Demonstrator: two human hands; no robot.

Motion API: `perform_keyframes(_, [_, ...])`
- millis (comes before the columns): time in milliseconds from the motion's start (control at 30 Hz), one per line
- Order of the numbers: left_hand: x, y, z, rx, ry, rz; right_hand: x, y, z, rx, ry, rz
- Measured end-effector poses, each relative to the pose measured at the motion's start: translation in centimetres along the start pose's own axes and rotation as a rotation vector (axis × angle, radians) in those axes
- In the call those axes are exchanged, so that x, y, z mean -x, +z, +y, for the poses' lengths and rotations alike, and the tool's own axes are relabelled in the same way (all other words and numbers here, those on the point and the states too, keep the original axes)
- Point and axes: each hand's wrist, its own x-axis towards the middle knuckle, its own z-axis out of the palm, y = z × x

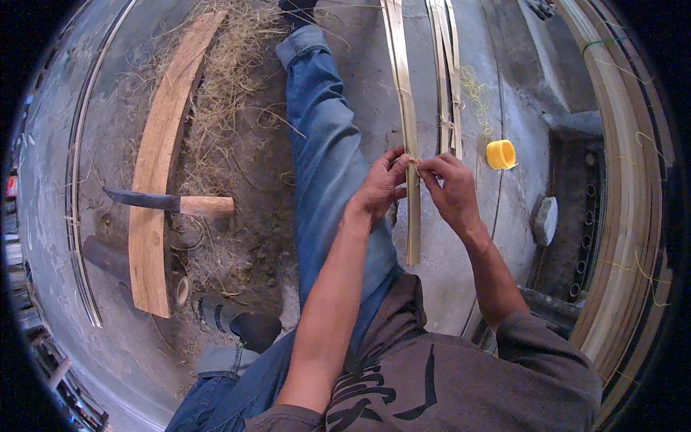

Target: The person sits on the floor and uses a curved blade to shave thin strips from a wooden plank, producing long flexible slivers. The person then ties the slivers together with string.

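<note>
Near the frame's centre, my left hand (380,186) and right hand (450,189) pinch a thin fibre tie around a bundle of bamboo strips (407,129) lying lengthwise on the concrete floor (446,273). Fingers are closed on the tie. I judge steady tension keeps the wrap snug. A yellow cap (501,154) sits at right.

I'm looking down at a grey concrete floor (461,281); dry straw litter (230,93) on the left; plain daylight, soft shadows.
</note>
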Motion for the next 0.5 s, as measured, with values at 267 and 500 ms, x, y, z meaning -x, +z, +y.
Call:
perform_keyframes(267, [-0.1, -0.1, 0.1, -0.020, -0.028, 0.002, -0.6, 0.1, -0.2, -0.155, 0.098, -0.002])
perform_keyframes(500, [-0.1, -0.3, 0.2, -0.018, -0.001, -0.039, -1.6, -0.2, 1.0, -0.228, 0.098, -0.133])
